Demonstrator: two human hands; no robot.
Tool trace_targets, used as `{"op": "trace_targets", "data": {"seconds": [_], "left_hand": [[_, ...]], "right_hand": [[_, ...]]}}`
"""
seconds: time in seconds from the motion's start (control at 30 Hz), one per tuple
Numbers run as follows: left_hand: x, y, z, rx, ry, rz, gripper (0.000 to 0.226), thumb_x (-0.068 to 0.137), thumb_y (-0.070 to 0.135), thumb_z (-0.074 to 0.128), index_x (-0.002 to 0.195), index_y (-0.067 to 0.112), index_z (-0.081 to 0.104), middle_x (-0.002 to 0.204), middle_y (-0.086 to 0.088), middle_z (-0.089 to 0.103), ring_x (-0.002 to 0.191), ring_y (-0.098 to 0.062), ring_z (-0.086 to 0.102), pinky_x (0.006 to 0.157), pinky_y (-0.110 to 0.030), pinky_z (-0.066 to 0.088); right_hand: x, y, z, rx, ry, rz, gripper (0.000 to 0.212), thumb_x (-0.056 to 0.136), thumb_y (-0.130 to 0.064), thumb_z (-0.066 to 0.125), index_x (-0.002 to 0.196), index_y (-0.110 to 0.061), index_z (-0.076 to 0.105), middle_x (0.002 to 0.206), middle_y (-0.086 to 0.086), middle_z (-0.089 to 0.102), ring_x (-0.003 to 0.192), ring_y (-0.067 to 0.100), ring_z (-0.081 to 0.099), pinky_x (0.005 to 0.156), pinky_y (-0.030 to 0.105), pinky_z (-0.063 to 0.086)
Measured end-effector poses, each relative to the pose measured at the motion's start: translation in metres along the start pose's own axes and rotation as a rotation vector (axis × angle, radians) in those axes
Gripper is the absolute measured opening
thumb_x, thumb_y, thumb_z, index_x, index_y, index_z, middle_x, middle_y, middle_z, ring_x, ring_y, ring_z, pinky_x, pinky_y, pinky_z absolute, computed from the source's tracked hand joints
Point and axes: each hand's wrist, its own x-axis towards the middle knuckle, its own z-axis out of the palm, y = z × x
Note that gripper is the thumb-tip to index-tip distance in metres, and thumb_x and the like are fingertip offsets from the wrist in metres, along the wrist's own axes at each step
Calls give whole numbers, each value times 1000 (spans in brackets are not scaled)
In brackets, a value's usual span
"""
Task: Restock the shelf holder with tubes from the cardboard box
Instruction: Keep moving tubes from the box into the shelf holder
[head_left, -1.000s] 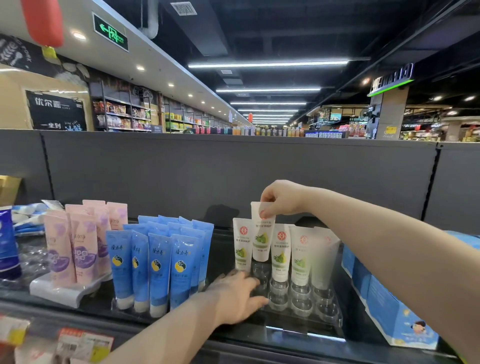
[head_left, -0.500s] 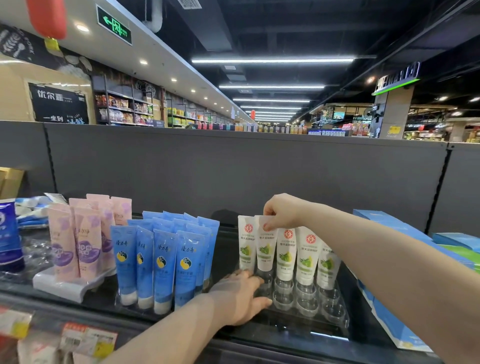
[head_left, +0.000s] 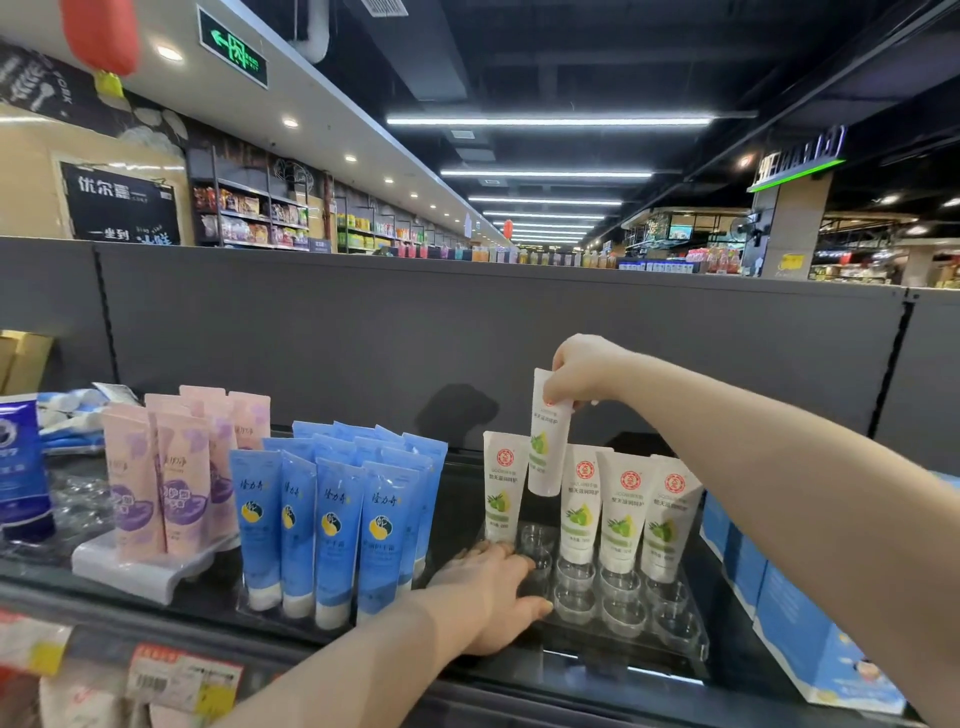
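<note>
My right hand (head_left: 581, 373) pinches the crimped top of a white tube (head_left: 546, 449) with a green fruit picture, holding it upright above the clear plastic holder (head_left: 623, 613) with its cap clear of the cups. Several matching white tubes (head_left: 621, 512) stand cap-down in the holder's back row; one (head_left: 503, 488) is at the far left. The front cups are bare. My left hand (head_left: 493, 597) lies flat on the holder's front left corner, fingers spread. The cardboard box is out of view.
Blue tubes (head_left: 332, 525) stand in a holder left of the white ones, pink tubes (head_left: 166, 478) on a white stand further left. Light blue cartons (head_left: 795, 618) crowd the right side. A grey back panel (head_left: 467, 332) rises behind the shelf.
Half a second ago the held tube was low in the back row among the others. Now my right hand has it raised above them. My left hand stays on the holder.
</note>
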Motion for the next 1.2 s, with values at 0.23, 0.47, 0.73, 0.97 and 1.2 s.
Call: {"op": "trace_targets", "data": {"seconds": [0.23,0.47,0.73,0.97,1.2], "left_hand": [[-3,2,-1,-15,19,-22,59,95,50,36,148,27,21,159,1,9,146,-23,8,120,-40,10],[-2,1,2,-63,23,-29,60,94,51,38,147,29,22,159,3,10,145,-25,12,118,-43,17],[-2,1,2,-47,32,-29,60,94,51,38,147,29,23,159,3,12,146,-23,12,118,-42,16],[-4,3,0,-34,31,-25,59,95,48,38,148,26,21,159,1,12,146,-22,10,118,-39,12],[-4,3,0,-18,23,-23,59,96,49,36,148,26,20,159,1,10,146,-21,8,118,-39,10]], "right_hand": [[-3,6,28,-62,-113,-21,22,84,-20,65,100,-5,66,86,3,64,78,17,60,64,24,48],[-10,17,48,-81,-154,-167,7,89,-24,61,90,-18,57,76,-10,51,69,7,50,55,18,36],[-9,15,41,-169,-248,-155,11,89,-28,62,95,-20,60,93,-5,61,85,14,59,75,27,50],[-10,12,49,-299,-239,-132,9,88,-21,60,92,-13,56,70,-5,51,62,14,51,52,21,39],[-8,13,49,-289,-256,-136,9,89,-22,59,89,-15,54,77,-5,53,74,18,54,55,22,39]]}}
